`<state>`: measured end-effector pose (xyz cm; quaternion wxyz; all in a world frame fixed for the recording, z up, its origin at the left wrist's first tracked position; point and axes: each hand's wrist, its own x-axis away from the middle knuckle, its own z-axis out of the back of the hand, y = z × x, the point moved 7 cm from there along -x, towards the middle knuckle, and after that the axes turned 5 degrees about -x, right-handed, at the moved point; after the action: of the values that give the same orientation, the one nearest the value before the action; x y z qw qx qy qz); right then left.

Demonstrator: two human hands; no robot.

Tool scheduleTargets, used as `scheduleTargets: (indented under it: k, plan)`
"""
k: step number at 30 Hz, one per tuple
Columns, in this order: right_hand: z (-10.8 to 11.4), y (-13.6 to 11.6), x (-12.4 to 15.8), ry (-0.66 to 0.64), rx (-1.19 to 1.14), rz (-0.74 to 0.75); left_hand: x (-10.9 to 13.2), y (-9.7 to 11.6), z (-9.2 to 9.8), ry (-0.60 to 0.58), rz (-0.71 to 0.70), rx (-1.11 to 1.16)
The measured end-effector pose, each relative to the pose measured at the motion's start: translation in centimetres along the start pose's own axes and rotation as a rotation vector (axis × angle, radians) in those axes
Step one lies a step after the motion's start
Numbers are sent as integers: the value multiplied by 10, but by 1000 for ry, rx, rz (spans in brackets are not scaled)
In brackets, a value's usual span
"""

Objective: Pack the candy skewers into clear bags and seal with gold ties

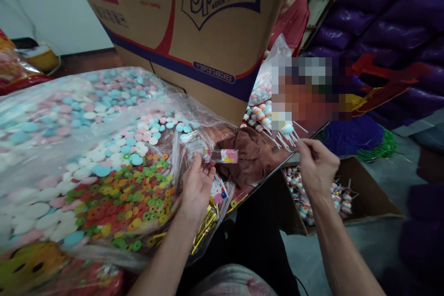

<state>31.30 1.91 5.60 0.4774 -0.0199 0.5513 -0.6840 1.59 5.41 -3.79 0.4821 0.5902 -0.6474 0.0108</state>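
Observation:
My left hand [199, 180] is closed on a small clear plastic bag [225, 156] printed with pink and yellow at its end, held level above the table's near edge. My right hand [318, 164] is closed, thumb against curled fingers, beside the white stick ends [286, 141] of several marshmallow sticks [262, 113]. Whether a stick is between those fingers I cannot make out. A brown cloth [243, 157] lies between the hands. Left of my left hand, a large plastic bag holds ring-shaped gummies [128, 194] and pastel marshmallows [100, 169]. Gold twist ties [206, 226] lie below my left wrist.
A tall cardboard box [176, 46] stands at the back of the table. Below my right hand, an open carton [371, 189] on the floor holds wrapped candy sticks. A person in a red top [294, 18] is behind the box. Purple padding [388, 18] covers the right wall.

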Motion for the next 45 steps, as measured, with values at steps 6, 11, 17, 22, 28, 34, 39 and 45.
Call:
scheduleTargets:
  k: [6,11,17,22,28,34,39,45]
  plan:
    - [20,-33,73,-142,-207,36,0,-4,1,29,58,-12]
    - [25,-43,87,-182,-164,195,5,-7,1,44,89,-20]
    - [35,-46,85,-204,-34,324,3,-8,3,-29,62,-65]
    - [41,-55,81,-229,79,445,2,-3,0,-143,-95,-97]
    - [39,-54,79,-297,-8,346,5,7,-5,-194,-253,-163]
    - [28,-40,85,-349,-161,136,6,5,-7,-225,-257,-202]
    - [23,-41,86,-361,-142,137,12,4,-9,-236,-281,-205]
    - [17,-39,89,-397,-164,86,15,-1,-10,-252,-302,-291]
